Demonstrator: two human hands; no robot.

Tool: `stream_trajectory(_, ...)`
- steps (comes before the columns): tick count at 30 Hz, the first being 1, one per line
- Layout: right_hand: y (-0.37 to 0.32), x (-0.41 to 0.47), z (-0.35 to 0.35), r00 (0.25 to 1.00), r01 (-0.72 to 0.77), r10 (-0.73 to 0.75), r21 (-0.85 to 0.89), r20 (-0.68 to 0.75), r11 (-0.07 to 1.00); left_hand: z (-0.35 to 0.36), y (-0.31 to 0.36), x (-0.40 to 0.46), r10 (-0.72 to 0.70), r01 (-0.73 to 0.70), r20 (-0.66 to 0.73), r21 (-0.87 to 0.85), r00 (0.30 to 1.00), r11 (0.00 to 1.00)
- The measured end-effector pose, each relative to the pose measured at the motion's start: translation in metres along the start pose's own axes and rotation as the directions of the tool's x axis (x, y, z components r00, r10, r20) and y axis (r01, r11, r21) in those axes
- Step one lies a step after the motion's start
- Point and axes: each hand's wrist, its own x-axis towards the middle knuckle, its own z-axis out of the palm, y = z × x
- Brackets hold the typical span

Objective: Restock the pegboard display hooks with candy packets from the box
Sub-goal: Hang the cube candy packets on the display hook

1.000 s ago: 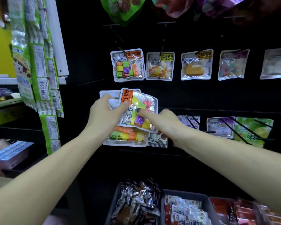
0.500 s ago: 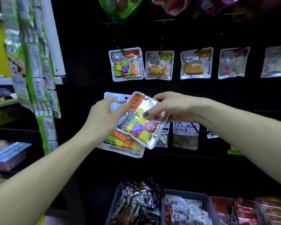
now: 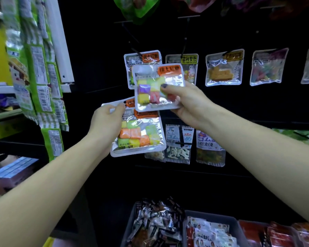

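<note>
My right hand (image 3: pixel 187 102) pinches one silver candy packet (image 3: pixel 150 86) with coloured cubes and an orange label, raised just in front of a matching packet hanging on a pegboard hook (image 3: pixel 136 50). My left hand (image 3: pixel 105 125) grips a small stack of the same candy packets (image 3: pixel 141 138) lower and to the left, thumb on its top edge. The black pegboard (image 3: pixel 221 107) fills the background.
More packets hang along the same row, one yellow-labelled (image 3: pixel 189 59), and a lower row holds striped packets (image 3: pixel 210 145). Grey bins (image 3: pixel 212 216) of wrapped sweets sit below. Green packet strips (image 3: pixel 43 82) hang on the left by a white shelf post.
My right hand has pulled the top packet off the stack and lifted it up toward the upper-left hook. The left hand still holds the remaining stack.
</note>
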Motion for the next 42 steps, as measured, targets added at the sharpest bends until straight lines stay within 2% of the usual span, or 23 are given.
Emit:
stream_trajectory(6,-0.004,0.037,0.051,0.982,0.169,-0.174,-0.073,-0.068,0.983,0.002,-0.001,0.005,-0.007,0.007,-0.018,-0.013,1.0,1.0)
stream_trajectory(10,-0.005,0.052,0.068,0.96,0.221,-0.234,-0.095,-0.152,0.971,0.006,-0.007,0.007,0.014,-0.01,-0.054,0.067,0.998,0.998)
stream_trajectory(20,0.0,0.062,0.078,0.964,0.168,-0.194,-0.147,-0.183,0.975,0.015,-0.008,0.009,0.041,-0.034,-0.054,0.123,0.998,0.992)
stream_trajectory(25,0.001,0.067,0.078,0.961,0.166,-0.198,-0.171,-0.194,0.971,0.014,-0.007,0.012,0.043,-0.038,-0.055,0.089,0.998,0.995)
stream_trajectory(28,0.005,0.073,0.072,0.97,0.117,-0.147,-0.158,-0.193,0.98,0.015,-0.008,0.012,0.03,-0.027,-0.048,0.075,0.998,0.997)
stream_trajectory(35,0.01,0.111,0.06,0.951,0.059,-0.117,-0.204,-0.287,0.977,0.014,-0.011,0.011,0.062,-0.059,-0.024,0.093,0.998,0.994)
stream_trajectory(42,0.019,0.136,0.042,0.933,-0.061,-0.043,-0.274,-0.358,0.96,0.016,-0.008,0.015,0.095,-0.092,-0.016,0.114,0.995,0.989)
